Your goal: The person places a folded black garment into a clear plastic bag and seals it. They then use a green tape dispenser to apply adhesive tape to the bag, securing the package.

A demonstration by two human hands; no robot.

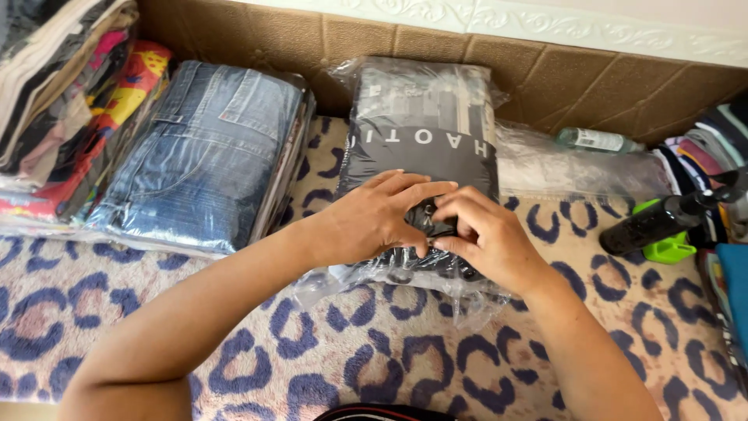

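Observation:
A folded dark garment in a clear plastic bag [425, 129] lies on a leopard-patterned blanket [374, 351], its far end toward the brown padded wall. My left hand [374, 214] and my right hand [487, 238] meet at the bag's near end. The fingers of both hands pinch the plastic and dark fabric between them. The near edge of the bag is crumpled under my hands.
A stack of bagged blue jeans [202, 152] sits to the left, beside piles of folded colourful clothes [70, 101]. An empty clear bag [576, 168] and a plastic bottle [596, 140] lie right of the garment. A black spray bottle [662, 222] rests on a green object at the right.

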